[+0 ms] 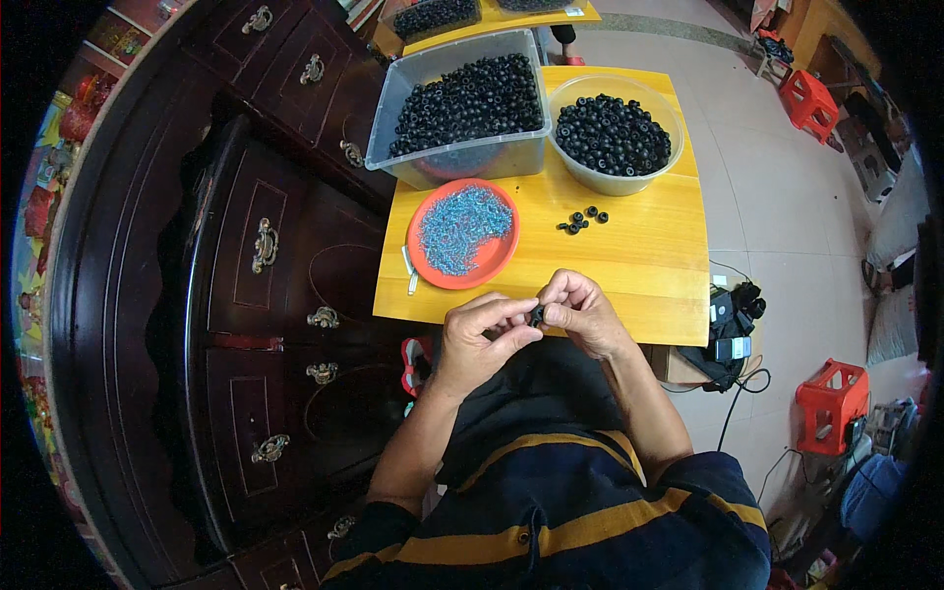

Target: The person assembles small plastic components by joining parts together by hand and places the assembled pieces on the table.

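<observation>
Just over the near edge of the yellow table (629,265), my left hand (477,339) and my right hand (588,320) meet fingertip to fingertip. Between them they pinch a small black round part (537,315), mostly covered by the fingers. Beyond my left hand lies a red plate (417,258) heaped with small shiny blue-silver pieces (457,228), too fine to name. Several loose black ring-like parts (602,217) sit on the table ahead of my right hand.
Toward the back stand a large clear bin (423,174) and a round translucent tub (615,184), both full of black ring-like parts. A dark wooden cabinet (265,324) borders the left side. Red stools (829,403) and cables are on the floor at right.
</observation>
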Action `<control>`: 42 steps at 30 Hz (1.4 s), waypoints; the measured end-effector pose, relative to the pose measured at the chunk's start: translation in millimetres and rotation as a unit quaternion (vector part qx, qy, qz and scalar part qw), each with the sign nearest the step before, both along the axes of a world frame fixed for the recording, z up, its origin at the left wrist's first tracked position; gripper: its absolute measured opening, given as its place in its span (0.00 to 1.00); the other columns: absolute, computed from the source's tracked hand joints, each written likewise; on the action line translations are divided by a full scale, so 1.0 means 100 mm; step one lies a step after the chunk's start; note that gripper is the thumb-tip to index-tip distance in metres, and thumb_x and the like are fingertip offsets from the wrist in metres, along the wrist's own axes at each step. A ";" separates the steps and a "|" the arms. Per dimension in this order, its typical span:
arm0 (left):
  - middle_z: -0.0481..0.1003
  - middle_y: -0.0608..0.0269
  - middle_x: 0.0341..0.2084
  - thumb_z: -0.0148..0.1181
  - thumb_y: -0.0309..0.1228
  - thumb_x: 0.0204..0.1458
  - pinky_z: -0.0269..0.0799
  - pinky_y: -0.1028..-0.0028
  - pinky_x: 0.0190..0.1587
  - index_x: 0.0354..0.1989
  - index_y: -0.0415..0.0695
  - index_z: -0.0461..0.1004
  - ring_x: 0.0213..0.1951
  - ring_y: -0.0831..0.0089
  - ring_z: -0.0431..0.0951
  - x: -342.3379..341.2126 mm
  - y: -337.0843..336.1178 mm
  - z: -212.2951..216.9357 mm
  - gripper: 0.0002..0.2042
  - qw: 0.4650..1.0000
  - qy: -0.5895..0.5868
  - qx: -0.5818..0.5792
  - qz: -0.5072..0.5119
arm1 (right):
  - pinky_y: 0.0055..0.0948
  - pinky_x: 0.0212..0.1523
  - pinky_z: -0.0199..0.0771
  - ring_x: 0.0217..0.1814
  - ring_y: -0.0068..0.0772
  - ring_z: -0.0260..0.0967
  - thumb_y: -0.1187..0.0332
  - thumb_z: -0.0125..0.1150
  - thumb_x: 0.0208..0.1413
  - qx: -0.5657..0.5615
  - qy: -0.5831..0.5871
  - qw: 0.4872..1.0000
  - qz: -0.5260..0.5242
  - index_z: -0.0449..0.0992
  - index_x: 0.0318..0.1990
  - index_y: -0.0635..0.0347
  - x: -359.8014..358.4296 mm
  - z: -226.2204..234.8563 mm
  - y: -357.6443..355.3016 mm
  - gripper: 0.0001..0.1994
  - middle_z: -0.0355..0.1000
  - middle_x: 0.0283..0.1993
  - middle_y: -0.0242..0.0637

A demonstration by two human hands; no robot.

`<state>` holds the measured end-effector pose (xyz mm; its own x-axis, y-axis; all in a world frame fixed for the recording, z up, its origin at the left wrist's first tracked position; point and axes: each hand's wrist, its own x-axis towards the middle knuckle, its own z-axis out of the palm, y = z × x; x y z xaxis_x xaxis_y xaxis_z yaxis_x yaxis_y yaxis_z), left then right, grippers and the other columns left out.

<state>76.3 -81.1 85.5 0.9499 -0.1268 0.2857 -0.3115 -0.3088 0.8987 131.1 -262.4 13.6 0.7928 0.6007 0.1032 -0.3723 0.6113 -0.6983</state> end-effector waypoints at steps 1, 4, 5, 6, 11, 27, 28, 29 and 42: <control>0.73 0.70 0.25 0.73 0.19 0.45 0.69 0.82 0.29 0.45 0.40 0.81 0.26 0.86 0.71 -0.01 0.01 -0.02 0.17 1.000 0.000 0.000 0.000 | 0.19 0.39 0.75 0.36 0.18 0.74 0.67 0.70 0.57 -0.004 0.008 1.000 -0.003 0.75 0.39 0.59 -0.01 -0.01 0.01 0.09 0.77 0.35 0.28; 0.72 0.72 0.25 0.73 0.19 0.45 0.68 0.83 0.30 0.45 0.40 0.81 0.26 0.86 0.70 -0.04 0.05 -0.08 0.17 0.997 0.055 -0.060 -0.005 | 0.18 0.38 0.74 0.35 0.17 0.73 0.67 0.70 0.57 -0.008 0.019 1.000 0.006 0.76 0.39 0.58 -0.04 0.02 0.02 0.09 0.77 0.34 0.28; 0.71 0.73 0.24 0.73 0.19 0.44 0.68 0.84 0.30 0.46 0.41 0.81 0.26 0.87 0.70 -0.05 0.06 -0.09 0.17 0.992 0.089 -0.086 -0.012 | 0.18 0.38 0.74 0.34 0.17 0.72 0.66 0.71 0.56 -0.008 0.023 1.000 0.016 0.76 0.38 0.58 -0.05 0.05 0.03 0.09 0.76 0.33 0.27; 0.71 0.73 0.24 0.73 0.19 0.44 0.67 0.84 0.30 0.46 0.41 0.81 0.26 0.87 0.70 -0.05 0.06 -0.09 0.18 0.986 0.124 -0.113 -0.021 | 0.18 0.38 0.74 0.34 0.17 0.72 0.66 0.71 0.56 -0.008 0.022 1.000 0.016 0.76 0.38 0.58 -0.05 0.06 0.02 0.09 0.76 0.33 0.27; 0.70 0.73 0.24 0.74 0.21 0.45 0.66 0.83 0.29 0.48 0.41 0.81 0.25 0.86 0.69 -0.06 0.09 -0.07 0.19 0.995 0.081 -0.056 -0.024 | 0.17 0.34 0.69 0.31 0.16 0.70 0.66 0.72 0.55 -0.006 0.024 0.998 0.050 0.73 0.36 0.57 -0.01 0.11 0.04 0.11 0.74 0.30 0.26; 0.71 0.69 0.20 0.74 0.22 0.44 0.64 0.79 0.26 0.42 0.41 0.82 0.22 0.82 0.70 -0.11 0.02 -0.04 0.15 1.000 0.010 -0.010 -0.013 | 0.18 0.35 0.71 0.30 0.18 0.71 0.66 0.71 0.55 0.019 0.068 0.995 0.064 0.72 0.36 0.57 -0.10 0.13 0.04 0.11 0.75 0.29 0.28; 0.71 0.69 0.20 0.74 0.22 0.44 0.64 0.79 0.26 0.42 0.41 0.82 0.22 0.82 0.70 -0.12 0.02 -0.03 0.15 1.000 0.011 -0.010 -0.013 | 0.18 0.34 0.71 0.30 0.18 0.71 0.66 0.72 0.55 0.018 0.063 0.995 0.070 0.72 0.35 0.57 -0.11 0.14 0.04 0.12 0.75 0.29 0.28; 0.71 0.68 0.20 0.74 0.22 0.43 0.65 0.79 0.26 0.41 0.41 0.81 0.22 0.81 0.70 -0.13 0.01 -0.01 0.14 1.000 -0.006 -0.010 -0.016 | 0.18 0.34 0.71 0.30 0.18 0.71 0.66 0.72 0.54 0.018 0.059 0.995 0.076 0.72 0.35 0.57 -0.12 0.15 0.03 0.12 0.75 0.29 0.28; 0.69 0.66 0.18 0.74 0.22 0.44 0.64 0.77 0.25 0.40 0.40 0.81 0.20 0.79 0.69 -0.27 0.02 0.13 0.13 0.997 -0.071 0.018 -0.011 | 0.18 0.36 0.69 0.32 0.15 0.70 0.68 0.74 0.53 -0.037 0.001 0.995 0.091 0.74 0.33 0.56 -0.19 0.34 0.01 0.11 0.75 0.30 0.25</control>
